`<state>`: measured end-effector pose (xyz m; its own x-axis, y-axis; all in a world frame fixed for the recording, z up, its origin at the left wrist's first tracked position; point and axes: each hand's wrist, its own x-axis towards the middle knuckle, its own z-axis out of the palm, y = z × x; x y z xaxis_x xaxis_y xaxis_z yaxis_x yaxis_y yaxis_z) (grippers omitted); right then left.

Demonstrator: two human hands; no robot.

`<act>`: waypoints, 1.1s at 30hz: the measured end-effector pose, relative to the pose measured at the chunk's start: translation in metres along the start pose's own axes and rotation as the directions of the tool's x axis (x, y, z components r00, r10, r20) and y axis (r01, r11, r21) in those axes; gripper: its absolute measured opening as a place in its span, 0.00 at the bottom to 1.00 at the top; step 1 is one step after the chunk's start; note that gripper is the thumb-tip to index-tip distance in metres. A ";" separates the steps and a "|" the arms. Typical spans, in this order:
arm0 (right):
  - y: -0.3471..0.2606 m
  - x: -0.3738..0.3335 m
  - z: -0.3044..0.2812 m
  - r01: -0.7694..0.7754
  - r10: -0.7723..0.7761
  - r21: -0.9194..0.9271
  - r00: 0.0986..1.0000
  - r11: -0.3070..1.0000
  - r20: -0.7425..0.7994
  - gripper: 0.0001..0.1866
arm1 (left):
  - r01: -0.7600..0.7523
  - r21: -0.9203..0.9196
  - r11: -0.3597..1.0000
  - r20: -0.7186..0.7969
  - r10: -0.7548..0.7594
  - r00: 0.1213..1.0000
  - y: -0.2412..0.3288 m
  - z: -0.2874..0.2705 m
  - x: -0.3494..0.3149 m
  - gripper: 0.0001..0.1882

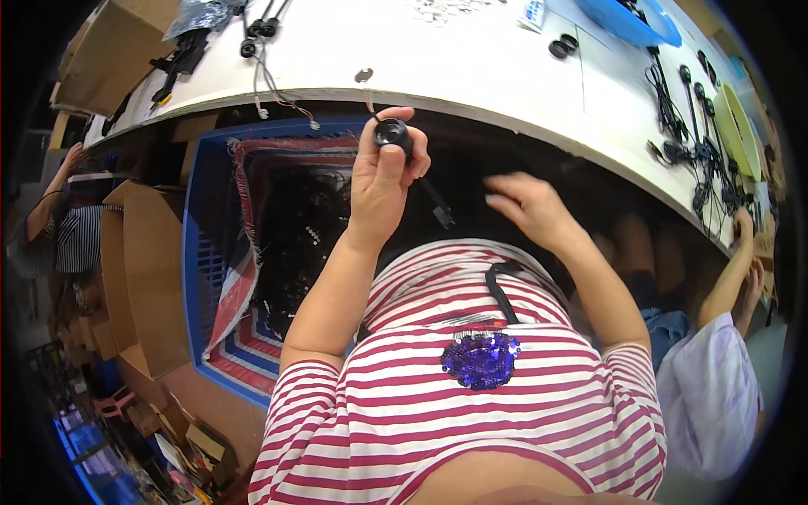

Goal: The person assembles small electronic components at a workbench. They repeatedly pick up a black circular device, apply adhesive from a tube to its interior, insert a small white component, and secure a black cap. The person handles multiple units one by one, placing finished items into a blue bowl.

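Note:
My left hand is raised at the table's near edge, its fingers wrapped round a black cup-shaped part with a hollow round face turned up. A thin wire runs from the part toward the table edge. Below it a dark stem with a forked end slants down to the right; whether the two are joined is hidden by the fingers. Off to the right, my right hand is in the air, slightly blurred, with thumb and fingers apart and nothing visible between them.
A blue crate lined with striped cloth holds many small black pieces. On the white table lie wired black parts, two black rings, a blue basin and a green basin. Co-workers are at both sides; cardboard boxes stand left.

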<state>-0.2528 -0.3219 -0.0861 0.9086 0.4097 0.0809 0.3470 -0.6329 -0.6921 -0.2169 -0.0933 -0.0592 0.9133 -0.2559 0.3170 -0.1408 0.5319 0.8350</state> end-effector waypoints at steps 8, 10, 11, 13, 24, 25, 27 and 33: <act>-0.069 0.054 -0.033 0.241 -0.204 0.137 0.949 0.961 -0.240 0.10 | 0.124 0.188 0.974 0.117 -0.148 0.982 -0.030 0.025 -0.009 0.25; -0.082 0.058 -0.040 0.140 -0.093 0.282 0.981 0.949 -0.173 0.10 | 0.101 0.140 0.985 0.149 -0.122 0.981 -0.032 0.020 -0.006 0.24; -0.085 0.058 -0.041 0.086 -0.042 0.350 0.990 0.933 -0.134 0.10 | 0.102 0.150 0.983 0.160 -0.126 0.979 -0.032 0.018 -0.007 0.23; -0.077 0.062 -0.034 0.259 -0.172 0.301 0.942 0.918 -0.287 0.09 | 0.114 0.150 0.982 0.160 -0.138 0.977 -0.032 0.020 -0.008 0.24; -0.055 0.043 -0.012 -0.017 0.014 0.562 1.000 0.827 0.009 0.07 | 0.313 0.379 0.871 0.141 -0.388 0.911 -0.059 -0.004 -0.033 0.18; -0.056 0.042 -0.015 -0.056 0.068 0.463 0.998 0.884 -0.008 0.10 | 0.333 0.381 0.862 0.060 -0.383 0.922 -0.042 0.001 -0.030 0.18; -0.059 0.042 -0.020 -0.067 0.074 0.358 0.997 0.931 -0.008 0.10 | 0.328 0.385 0.862 -0.055 -0.334 0.941 -0.015 0.001 -0.019 0.17; -0.068 0.039 -0.019 -0.082 0.072 0.206 0.996 0.975 0.058 0.09 | 0.208 0.720 0.662 -0.058 -0.241 0.969 0.024 0.008 0.000 0.11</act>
<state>-0.2362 -0.2753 -0.0221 0.9161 0.4008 -0.0107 0.2157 -0.5151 -0.8295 -0.2232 -0.0872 -0.0354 0.9409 -0.3291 0.0797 -0.1785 -0.2819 0.9427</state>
